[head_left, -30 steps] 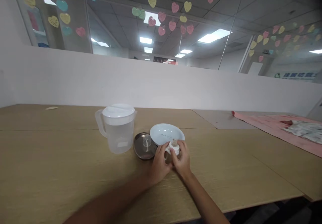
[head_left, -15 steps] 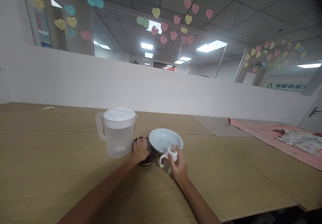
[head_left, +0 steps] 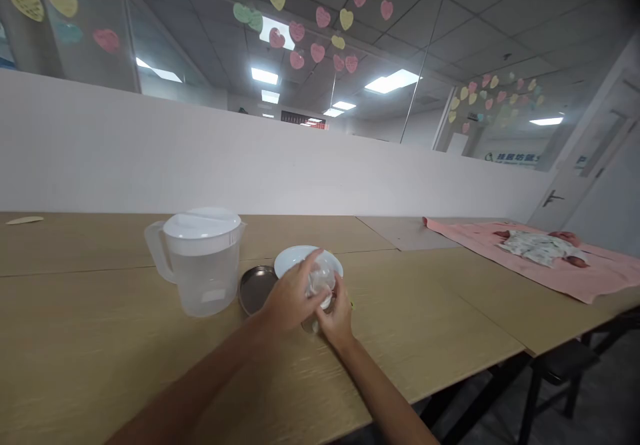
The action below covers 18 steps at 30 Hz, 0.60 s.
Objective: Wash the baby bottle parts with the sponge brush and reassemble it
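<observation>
Near the middle of the table, my left hand (head_left: 290, 301) has its fingers around a clear domed bottle cap (head_left: 320, 277). It holds the cap at the top of a baby bottle (head_left: 311, 325). My right hand (head_left: 338, 318) grips that bottle at its upper part from the right. Fingers cover most of the bottle, and I cannot tell whether the cap is fully seated. Behind both hands is a white bowl (head_left: 293, 256), partly hidden. A round metal dish (head_left: 257, 286) lies left of the bowl, beside my left hand.
A lidded plastic pitcher (head_left: 207, 271) of clear liquid stands on the left of the wooden table (head_left: 125, 351). On the right, a doll-like figure (head_left: 537, 247) in patterned clothes lies on a pink cloth (head_left: 575, 285). A dark stool (head_left: 565, 358) stands by the table edge.
My left hand has left the metal dish and come right to the bottle with the clear cap. The right hand keeps hold of the bottle. The view has turned right.
</observation>
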Available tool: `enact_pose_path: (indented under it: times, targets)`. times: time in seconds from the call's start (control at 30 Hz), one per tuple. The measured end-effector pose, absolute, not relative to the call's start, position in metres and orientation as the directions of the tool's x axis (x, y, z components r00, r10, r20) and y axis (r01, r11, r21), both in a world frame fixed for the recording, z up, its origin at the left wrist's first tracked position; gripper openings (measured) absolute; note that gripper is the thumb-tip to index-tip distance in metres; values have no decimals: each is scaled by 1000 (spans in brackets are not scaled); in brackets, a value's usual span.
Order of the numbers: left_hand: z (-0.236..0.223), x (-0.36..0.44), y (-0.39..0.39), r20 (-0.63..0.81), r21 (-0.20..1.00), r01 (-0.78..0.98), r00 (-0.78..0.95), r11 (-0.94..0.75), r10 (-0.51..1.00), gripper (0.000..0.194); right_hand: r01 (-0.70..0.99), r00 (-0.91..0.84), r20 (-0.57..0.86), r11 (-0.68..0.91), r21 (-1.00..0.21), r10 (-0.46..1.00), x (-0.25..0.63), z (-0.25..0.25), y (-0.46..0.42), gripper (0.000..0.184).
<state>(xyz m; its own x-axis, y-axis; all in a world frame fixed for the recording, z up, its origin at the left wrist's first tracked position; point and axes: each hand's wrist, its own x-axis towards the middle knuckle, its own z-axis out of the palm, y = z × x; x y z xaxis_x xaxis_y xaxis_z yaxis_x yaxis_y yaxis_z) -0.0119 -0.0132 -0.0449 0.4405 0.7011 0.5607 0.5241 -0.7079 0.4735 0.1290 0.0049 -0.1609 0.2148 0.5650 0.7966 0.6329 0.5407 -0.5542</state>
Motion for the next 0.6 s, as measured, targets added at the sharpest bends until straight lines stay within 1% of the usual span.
enact_pose_path:
  times: [0.1, 0.2, 0.27, 0.4, 0.47, 0.6]
  targets:
    - [-69, 2, -14, 526, 484, 495, 495, -722, 692, 54, 638, 223, 810, 547, -542, 543, 129, -163, 6, 79]
    - [-81, 4, -8, 548, 536, 432, 476, -725, 688, 52, 653, 222, 843, 568, -502, 489, 130, -163, 6, 82]
    - [-86, 3, -4, 552, 591, 372, 460, -715, 696, 52, 672, 209, 872, 583, -457, 442, 131, -161, 6, 78]
    - [-97, 4, 1, 535, 693, 275, 424, -666, 731, 54, 704, 118, 908, 611, -362, 402, 133, -155, 4, 58]
    - [-104, 6, 1, 543, 715, 248, 391, -653, 743, 54, 697, 108, 910, 623, -356, 400, 132, -153, 3, 55]
    - [-109, 8, 1, 552, 733, 223, 358, -643, 753, 54, 685, 140, 903, 619, -385, 407, 130, -152, 3, 54]
